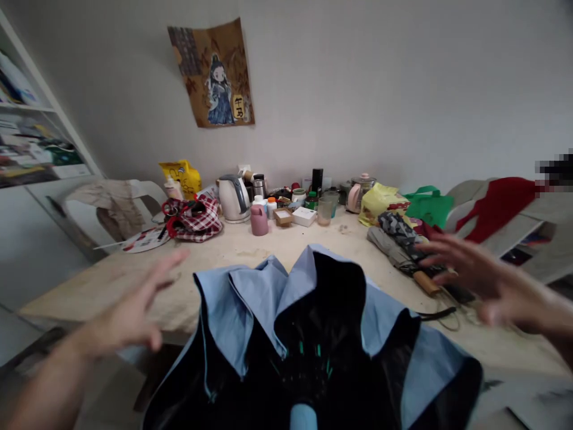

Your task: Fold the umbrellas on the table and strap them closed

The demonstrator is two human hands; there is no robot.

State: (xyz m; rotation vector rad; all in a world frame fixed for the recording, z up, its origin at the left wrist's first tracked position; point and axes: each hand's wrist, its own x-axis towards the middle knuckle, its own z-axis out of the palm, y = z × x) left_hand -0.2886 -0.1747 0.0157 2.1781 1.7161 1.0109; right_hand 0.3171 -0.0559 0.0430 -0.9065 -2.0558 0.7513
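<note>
A light blue umbrella point(262, 286) with a black inner lining stands partly unfurled in front of me, its loose panels flaring outward. Its light blue handle point(303, 416) points toward me at the bottom of the view. To the left of the fabric, my left hand point(129, 304) hovers with fingers spread, touching nothing. My right hand point(478, 275) is raised on the other side, blurred, fingers apart and clear of the fabric. Behind it lies a folded grey umbrella point(389, 248) with a wooden handle point(426, 283).
A wooden table point(107, 286) spans the view. Along its back stand a white kettle point(233, 200), a pink cup point(258, 220), a clear plastic cup point(324, 210) and a yellow bag point(382, 200). A checked cloth bundle point(197, 220) is at left. Chairs flank both ends.
</note>
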